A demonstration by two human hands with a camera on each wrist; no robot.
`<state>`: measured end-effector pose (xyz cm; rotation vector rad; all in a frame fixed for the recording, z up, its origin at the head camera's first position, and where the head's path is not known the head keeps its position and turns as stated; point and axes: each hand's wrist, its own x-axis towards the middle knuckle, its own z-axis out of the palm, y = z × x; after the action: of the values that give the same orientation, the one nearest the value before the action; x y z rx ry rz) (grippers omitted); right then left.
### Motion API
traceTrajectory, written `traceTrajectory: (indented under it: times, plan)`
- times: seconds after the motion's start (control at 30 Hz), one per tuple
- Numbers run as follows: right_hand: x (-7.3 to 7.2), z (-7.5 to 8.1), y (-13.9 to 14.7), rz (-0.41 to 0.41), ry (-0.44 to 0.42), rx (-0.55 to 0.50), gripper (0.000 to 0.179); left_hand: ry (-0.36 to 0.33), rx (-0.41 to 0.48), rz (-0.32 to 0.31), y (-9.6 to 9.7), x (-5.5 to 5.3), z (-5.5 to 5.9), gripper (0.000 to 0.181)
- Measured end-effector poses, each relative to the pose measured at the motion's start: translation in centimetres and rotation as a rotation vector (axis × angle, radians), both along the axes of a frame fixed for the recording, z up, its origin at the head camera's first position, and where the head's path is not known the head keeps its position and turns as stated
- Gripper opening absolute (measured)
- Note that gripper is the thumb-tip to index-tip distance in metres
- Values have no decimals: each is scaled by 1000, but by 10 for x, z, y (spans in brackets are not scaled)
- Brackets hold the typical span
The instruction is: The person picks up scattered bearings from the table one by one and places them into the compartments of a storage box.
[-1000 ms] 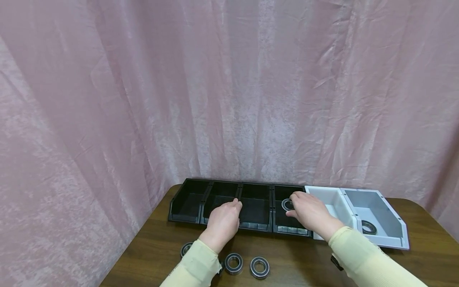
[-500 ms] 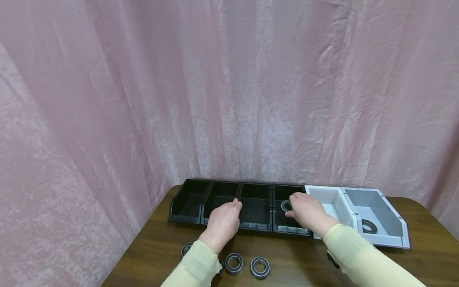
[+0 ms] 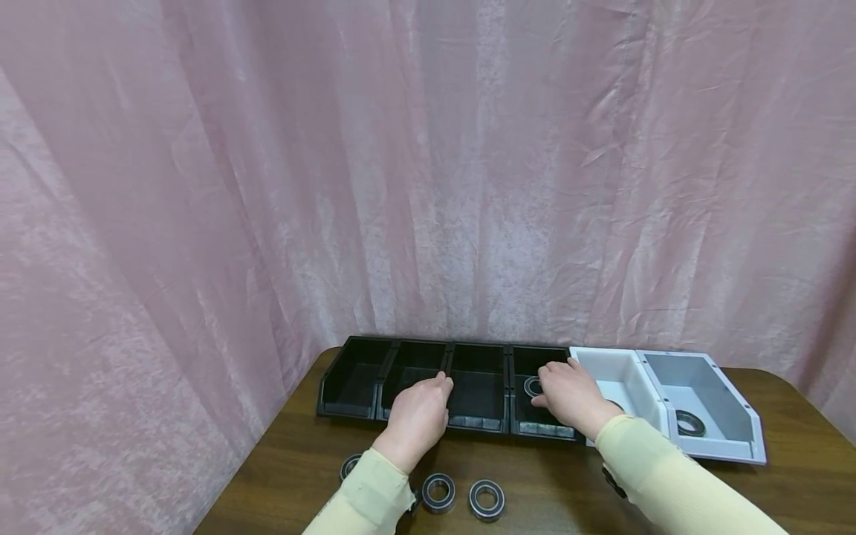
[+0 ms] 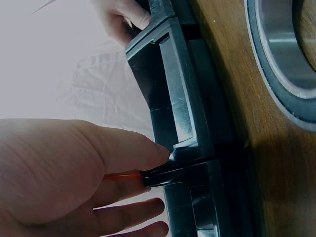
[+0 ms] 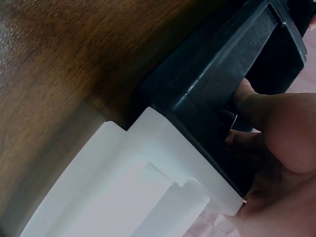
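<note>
Setting down or lifting of the metal ring inside the fourth black bin from the left seems to be in hand; its edge is apparently pinched in the right hand's grip, and steady, even finger pressure would be called for next. The ring is dark with paler circles, partly covered by fingers. Farther left, a bin divider is pinched by the left hand's grip.

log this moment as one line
right hand: pinches bearing at rightmost black bin; left hand: grips black divider; table: three more bearings in view
</note>
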<state>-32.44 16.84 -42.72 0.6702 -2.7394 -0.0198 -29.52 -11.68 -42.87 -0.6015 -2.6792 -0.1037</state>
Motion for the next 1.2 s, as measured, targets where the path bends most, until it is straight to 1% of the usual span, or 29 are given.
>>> traceTrajectory:
  times: [0.1,0.27,0.47,0.6,0.77,0.93,1.2]
  plan:
    - [-2,-3,0,-16,-22,16,35,-3,-3,0,1,0,-1,44]
    - [-4,-6,-2,-58,-92,34,37,-5,-8,-2,2,1,-4,43]
    - [-8,-7,-5,-75,-133,48,44,7,-13,-4,0,1,-3,45]
    - [-9,-7,-7,-84,-150,64,44,15,-7,-12,-1,0,-2,44]
    - [-10,-6,-9,-93,-147,80,42,8,-5,-10,0,-1,0,45]
    - [-7,-7,-10,-91,-124,112,40,-1,-11,-10,0,-1,0,44]
    - [-4,-6,-10,-89,-82,126,34,17,-10,-12,0,1,2,44]
